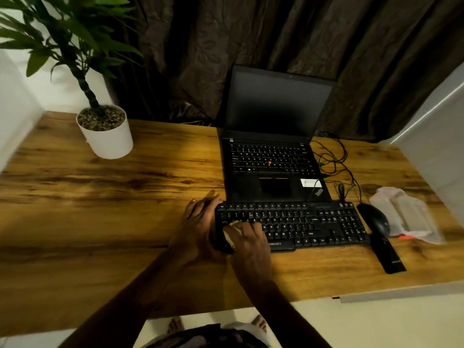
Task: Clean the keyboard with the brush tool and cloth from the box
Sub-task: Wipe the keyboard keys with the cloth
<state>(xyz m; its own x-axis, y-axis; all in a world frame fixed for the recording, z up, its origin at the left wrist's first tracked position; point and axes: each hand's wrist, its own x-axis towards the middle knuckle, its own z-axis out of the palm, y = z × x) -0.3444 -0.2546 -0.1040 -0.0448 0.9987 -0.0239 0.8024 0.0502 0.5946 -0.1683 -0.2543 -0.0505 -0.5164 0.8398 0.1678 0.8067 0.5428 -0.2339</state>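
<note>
The right grip (248, 243) hides most of the cloth (232, 233); the keyboard's (313, 222) nine-o'clock end is covered. The eleven-o'clock plant (62, 38) is cropped.

Black all over on the keyboard (301, 226), white lettering on the keys. Pale cream cloth (232, 233) against that black. Black laptop (273, 159) too, red dot mid-keys, thin red line above the touchpad. Black mouse (374, 218). Warm amber desk (113, 197), streaked with dark brown grain. White pot (108, 139), green leaves (62, 33) above. Dark brown curtain (276, 33), crinkled. Milky, see-through bag (406, 214), flash of orange at its edge.
</note>
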